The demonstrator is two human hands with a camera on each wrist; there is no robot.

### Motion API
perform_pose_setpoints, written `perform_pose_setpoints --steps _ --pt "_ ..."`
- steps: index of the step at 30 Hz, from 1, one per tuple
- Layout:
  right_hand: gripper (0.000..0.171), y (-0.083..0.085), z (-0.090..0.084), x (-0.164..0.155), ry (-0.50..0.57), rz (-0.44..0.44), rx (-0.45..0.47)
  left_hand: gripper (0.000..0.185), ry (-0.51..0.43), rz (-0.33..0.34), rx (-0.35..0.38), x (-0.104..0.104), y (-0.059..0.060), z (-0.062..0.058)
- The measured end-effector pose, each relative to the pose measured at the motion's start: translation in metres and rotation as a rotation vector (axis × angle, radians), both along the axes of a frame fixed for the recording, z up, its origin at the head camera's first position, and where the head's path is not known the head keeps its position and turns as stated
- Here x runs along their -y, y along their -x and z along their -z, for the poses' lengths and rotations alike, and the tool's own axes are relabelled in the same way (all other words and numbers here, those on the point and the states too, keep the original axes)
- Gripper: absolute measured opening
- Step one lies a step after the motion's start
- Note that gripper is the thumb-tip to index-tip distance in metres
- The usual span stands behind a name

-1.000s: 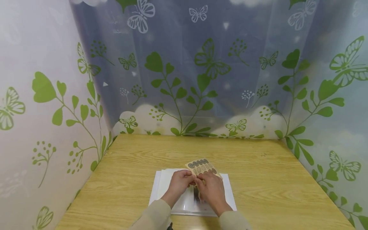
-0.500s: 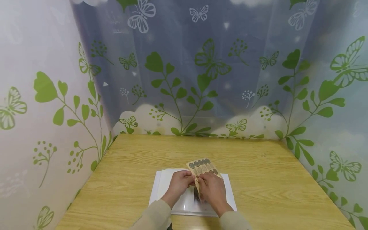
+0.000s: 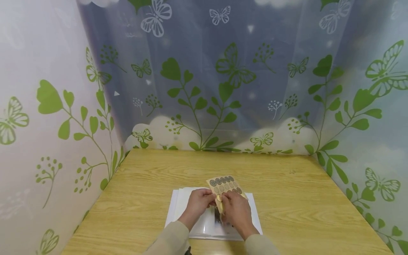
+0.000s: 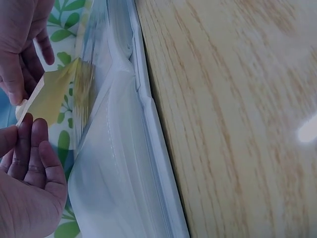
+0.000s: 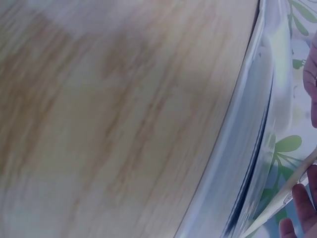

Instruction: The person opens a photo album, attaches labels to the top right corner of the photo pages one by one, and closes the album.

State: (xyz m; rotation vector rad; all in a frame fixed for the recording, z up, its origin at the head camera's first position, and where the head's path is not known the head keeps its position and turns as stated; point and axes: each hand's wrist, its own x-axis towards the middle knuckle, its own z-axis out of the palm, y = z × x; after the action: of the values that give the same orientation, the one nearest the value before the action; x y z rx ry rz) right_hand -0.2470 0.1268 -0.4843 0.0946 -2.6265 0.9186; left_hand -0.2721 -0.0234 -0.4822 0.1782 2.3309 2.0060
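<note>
Book (image 3: 202, 221) on table (image 3: 302, 198), roughly midway between side edges, well short of far edge (curtain (image 3: 204, 106) behind). Sheet (image 3: 223, 186) above book's far right part, left hand (image 3: 198, 205) at its left edge, right hand (image 3: 237, 212) over its near part.

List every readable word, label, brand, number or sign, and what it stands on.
No text can be read in any view.
Sticker sheet: any lettering on its oval stickers is too small to read.
Open album: no legible writing.
Printed backdrop: faint pale marks are too blurred to read.
</note>
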Motion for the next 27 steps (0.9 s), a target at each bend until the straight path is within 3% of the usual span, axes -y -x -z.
perform_pose_setpoints --steps 9,15,19,27 --pt "0.016 0.001 -0.003 -0.009 0.203 0.042 0.089 0.018 -0.004 0.0 0.04 0.001 0.005 -0.002" --pt "0.019 0.003 -0.005 -0.019 0.33 0.071 0.105 0.019 -0.017 -0.008 0.021 0.007 0.013 -0.004" --pt "0.022 0.003 -0.006 -0.028 0.365 0.106 0.136 0.017 0.004 -0.008 0.039 0.013 0.024 -0.008" --pt "0.022 0.003 -0.001 -0.037 0.352 0.139 0.128 0.017 0.066 -0.016 0.027 0.026 0.058 -0.02"
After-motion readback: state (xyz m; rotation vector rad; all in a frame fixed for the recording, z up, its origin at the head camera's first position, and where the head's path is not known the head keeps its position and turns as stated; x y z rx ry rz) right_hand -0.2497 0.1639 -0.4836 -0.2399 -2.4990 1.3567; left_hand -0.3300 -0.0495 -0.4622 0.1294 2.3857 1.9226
